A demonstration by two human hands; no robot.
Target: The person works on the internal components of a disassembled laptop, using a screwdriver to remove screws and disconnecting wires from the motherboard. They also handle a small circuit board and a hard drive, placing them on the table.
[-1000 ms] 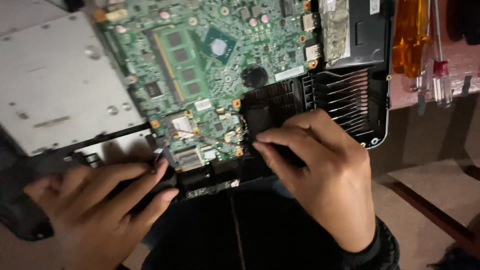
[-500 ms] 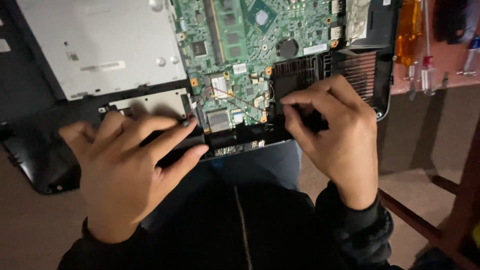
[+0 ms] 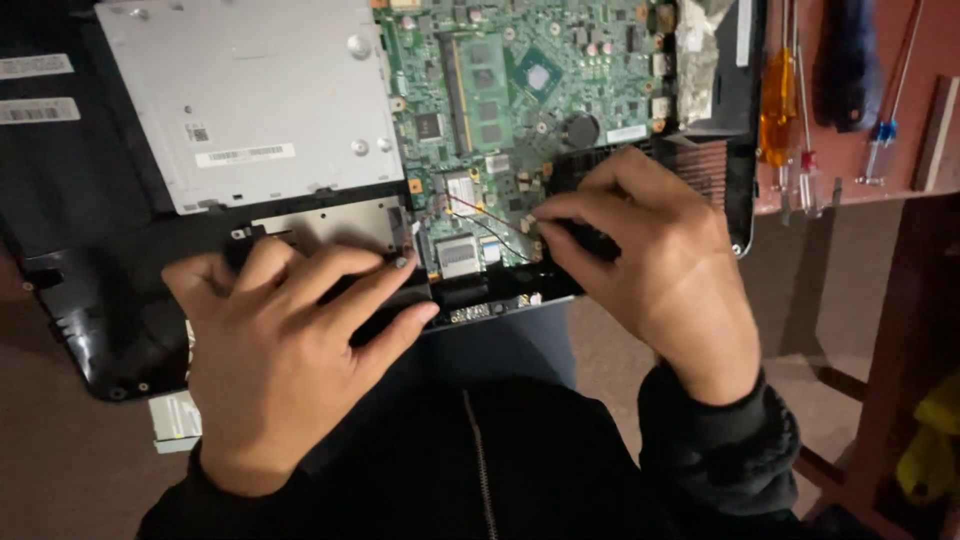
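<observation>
Nearest the viewer, the left hand [image 3: 275,350] lies flat with fingers spread, pressing the black laptop base [image 3: 110,320] at its front edge and gripping nothing. Just right of it, the right hand [image 3: 655,265] curls its fingertips [image 3: 548,212] onto a black strip, apparently pinching it, at the near edge of the green motherboard [image 3: 520,110]. The strip runs left to right. Farther back-left of the board sits the silver drive cover [image 3: 250,100].

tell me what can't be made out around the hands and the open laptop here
- Head view: what the right hand pinches at the circuit board's lower edge is hidden by its own fingers.
- The laptop's front edge lies under the left hand.
- Sticker print on the silver drive cover is too small.
- Screwdrivers are cut off by the top edge.
</observation>
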